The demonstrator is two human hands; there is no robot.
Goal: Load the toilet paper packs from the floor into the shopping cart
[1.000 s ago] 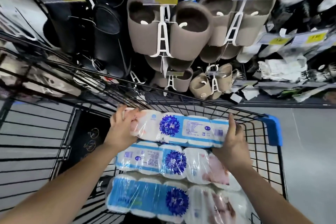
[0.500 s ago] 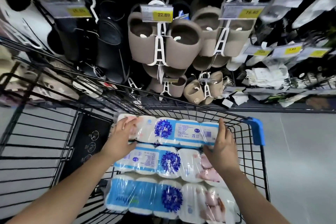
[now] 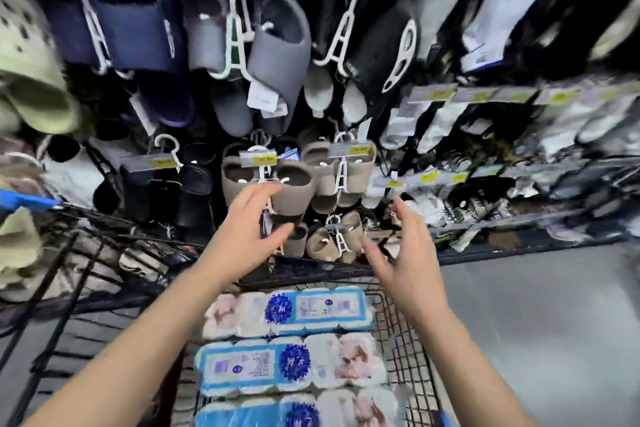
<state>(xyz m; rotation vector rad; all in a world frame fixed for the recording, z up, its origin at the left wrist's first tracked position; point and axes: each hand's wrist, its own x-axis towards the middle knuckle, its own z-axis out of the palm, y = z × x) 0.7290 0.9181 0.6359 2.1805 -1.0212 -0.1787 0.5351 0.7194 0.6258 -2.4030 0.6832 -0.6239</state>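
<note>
Three blue-and-white toilet paper packs lie side by side in the black wire shopping cart [image 3: 401, 350]. The far pack [image 3: 291, 312] rests against the cart's front wall, the middle pack [image 3: 277, 366] lies behind it, and the near pack [image 3: 284, 414] is cut off by the bottom edge. My left hand [image 3: 246, 236] is raised above the cart's front rim, fingers spread and empty. At the same height, my right hand [image 3: 401, 253] is also open and empty. Neither hand touches a pack.
A store rack of hanging slippers [image 3: 270, 184] and packaged socks [image 3: 485, 28] with yellow price tags fills the space beyond the cart. A second wire cart [image 3: 69, 288] with a blue handle stands to the left. Grey floor [image 3: 536, 322] lies to the right.
Both hands have let go of the far pack and lifted up and away from it. The pack now lies in the cart. The view has tilted upward toward the rack.
</note>
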